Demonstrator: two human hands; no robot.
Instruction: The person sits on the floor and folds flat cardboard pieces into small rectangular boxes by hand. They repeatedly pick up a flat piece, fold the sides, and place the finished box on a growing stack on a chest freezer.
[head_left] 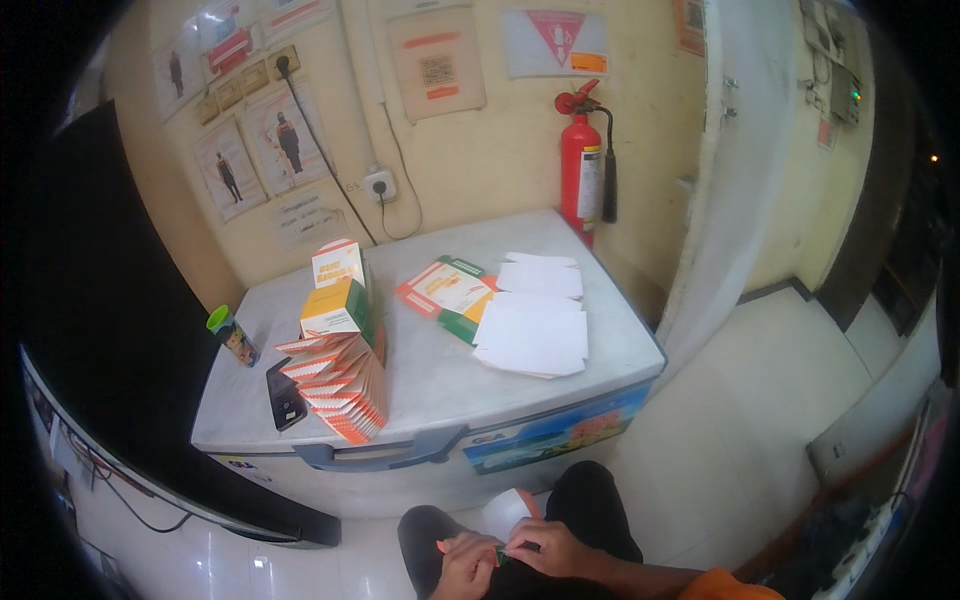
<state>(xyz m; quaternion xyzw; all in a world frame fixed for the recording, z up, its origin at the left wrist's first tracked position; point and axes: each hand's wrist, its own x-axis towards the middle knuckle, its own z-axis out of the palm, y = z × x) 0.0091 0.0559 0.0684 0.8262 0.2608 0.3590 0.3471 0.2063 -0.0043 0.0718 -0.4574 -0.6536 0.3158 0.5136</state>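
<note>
Low in front of me, above my dark-trousered lap, a small carton point(507, 512) shows a white face and an orange edge. My left hand point(466, 562) is closed on its near left side, with a bit of orange card at the fingers. My right hand point(550, 549) pinches a green flap of the same carton, close beside the left fingertips. Both hands hide much of the carton. On the white chest lid point(430, 385) beyond lie flat carton blanks point(533, 330), white side up, and printed orange-and-green blanks point(450, 287).
Left on the lid are a row of folded cartons point(345, 390), upright cartons point(337, 305), a dark phone point(286, 398) and a green-topped cup point(232, 336). The chest handle point(385, 455) juts toward me. A red fire extinguisher point(581, 165) is behind the lid.
</note>
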